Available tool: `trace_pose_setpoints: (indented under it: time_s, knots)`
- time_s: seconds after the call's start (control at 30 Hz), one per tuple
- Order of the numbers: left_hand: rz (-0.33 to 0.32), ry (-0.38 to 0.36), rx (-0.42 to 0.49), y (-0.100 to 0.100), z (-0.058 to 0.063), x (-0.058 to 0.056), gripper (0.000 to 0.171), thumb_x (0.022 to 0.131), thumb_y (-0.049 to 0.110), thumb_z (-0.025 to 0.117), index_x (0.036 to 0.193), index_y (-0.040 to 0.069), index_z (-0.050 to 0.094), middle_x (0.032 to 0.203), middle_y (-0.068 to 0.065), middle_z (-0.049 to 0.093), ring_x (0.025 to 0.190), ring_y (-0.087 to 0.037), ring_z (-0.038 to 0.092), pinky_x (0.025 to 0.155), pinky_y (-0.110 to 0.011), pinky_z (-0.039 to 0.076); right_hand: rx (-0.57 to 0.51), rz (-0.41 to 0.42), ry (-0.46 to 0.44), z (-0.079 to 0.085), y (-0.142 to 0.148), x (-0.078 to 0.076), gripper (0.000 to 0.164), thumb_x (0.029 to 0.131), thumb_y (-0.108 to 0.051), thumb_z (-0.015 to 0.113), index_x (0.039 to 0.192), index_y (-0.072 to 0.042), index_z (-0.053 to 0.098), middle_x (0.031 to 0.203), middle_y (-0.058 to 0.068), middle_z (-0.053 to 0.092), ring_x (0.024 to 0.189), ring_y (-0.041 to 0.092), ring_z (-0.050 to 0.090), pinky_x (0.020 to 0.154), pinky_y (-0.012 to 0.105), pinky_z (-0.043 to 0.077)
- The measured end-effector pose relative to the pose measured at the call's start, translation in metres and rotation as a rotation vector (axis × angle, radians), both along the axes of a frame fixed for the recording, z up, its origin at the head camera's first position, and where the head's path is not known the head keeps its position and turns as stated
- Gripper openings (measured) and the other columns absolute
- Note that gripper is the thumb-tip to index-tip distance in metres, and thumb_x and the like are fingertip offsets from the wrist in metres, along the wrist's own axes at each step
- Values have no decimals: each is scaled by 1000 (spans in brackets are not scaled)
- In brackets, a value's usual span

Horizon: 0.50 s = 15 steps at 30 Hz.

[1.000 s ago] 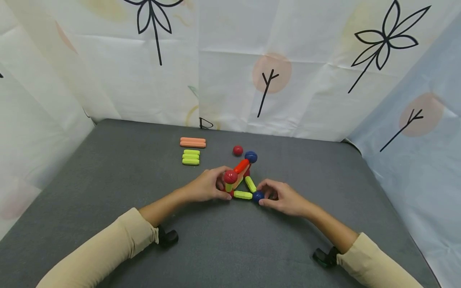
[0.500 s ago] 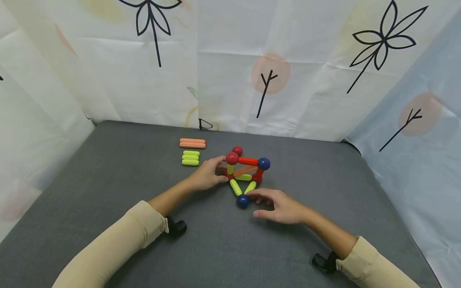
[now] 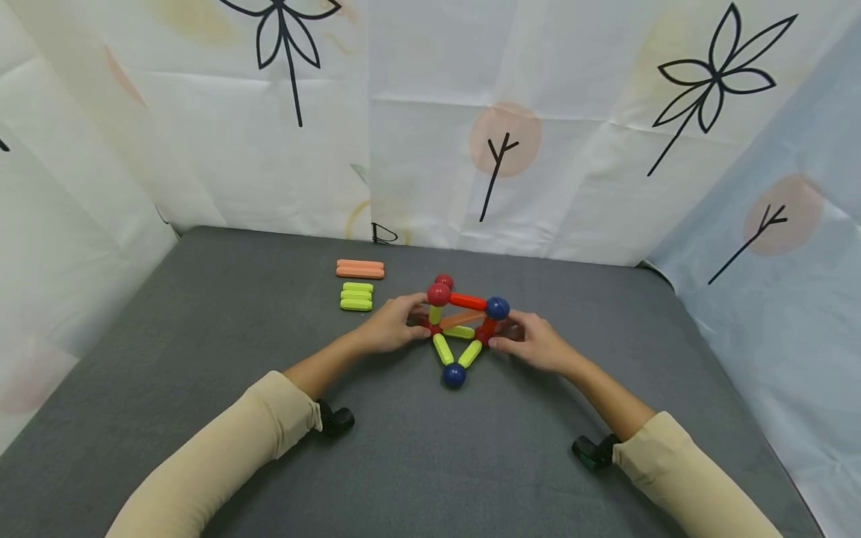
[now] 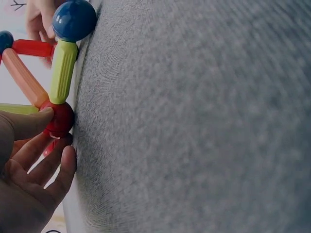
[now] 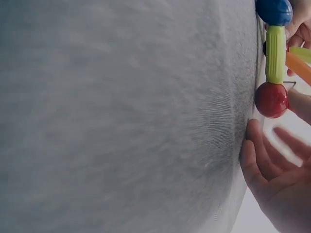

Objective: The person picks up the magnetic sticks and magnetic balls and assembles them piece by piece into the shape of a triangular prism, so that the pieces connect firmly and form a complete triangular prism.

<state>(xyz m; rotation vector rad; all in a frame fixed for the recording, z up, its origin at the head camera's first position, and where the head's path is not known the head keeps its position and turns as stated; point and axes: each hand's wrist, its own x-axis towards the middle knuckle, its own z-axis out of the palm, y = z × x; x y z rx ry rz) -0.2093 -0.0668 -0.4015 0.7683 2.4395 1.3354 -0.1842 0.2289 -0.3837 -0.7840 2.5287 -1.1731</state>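
Observation:
A ball-and-stick building-toy frame (image 3: 467,300) stands on the grey cloth. Lime sticks (image 3: 442,349) join a blue ball (image 3: 454,376) in front to two lower red balls, forming a flat triangle. Above its back side rise a red ball (image 3: 439,294) and a blue ball (image 3: 497,308), linked by a red stick; an orange stick (image 4: 25,78) slants beneath. My left hand (image 3: 392,324) pinches the lower left red ball (image 4: 60,119), thumb against it. My right hand (image 3: 534,342) is at the lower right red ball (image 5: 271,100), thumb touching it, other fingers extended and spread below it.
Two orange sticks (image 3: 360,269) lie side by side at the back left, with several lime sticks (image 3: 356,296) just in front. A loose red ball (image 3: 444,281) sits behind the frame. White printed cloth (image 3: 430,149) hangs along the table's back edge.
The frame has turned so its blue ball corner points towards me. My right hand let go of that ball and moved up to the right red ball; my left stayed on its ball.

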Motion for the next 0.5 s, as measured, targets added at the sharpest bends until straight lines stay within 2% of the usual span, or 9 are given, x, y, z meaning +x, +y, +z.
trace_pose_setpoints:
  time_s: [0.2,0.37,0.5]
  knots:
    - [7,5,-12,2,-2,1,53,92,1,69,140,-1,49,133,-18,62,124,-27,59,105,-43,44,-41,89,-86,-2,-3,-9,34,97,-4,62,129,6,59,124,22,64,110,35,63,85,35,52]
    - [-8,2,-41,-3,-2,1,57,92,3,70,144,0,46,136,-16,60,128,-26,56,108,-44,41,-46,80,-107,-3,-2,-10,34,98,-4,61,130,6,59,126,22,63,112,35,63,90,38,50]
    - [-17,-2,-15,-10,-3,2,58,91,1,69,145,2,47,133,-15,62,124,-24,59,105,-43,44,-44,73,-111,-4,-2,-10,35,98,-6,61,131,5,59,126,20,64,109,31,63,90,36,50]
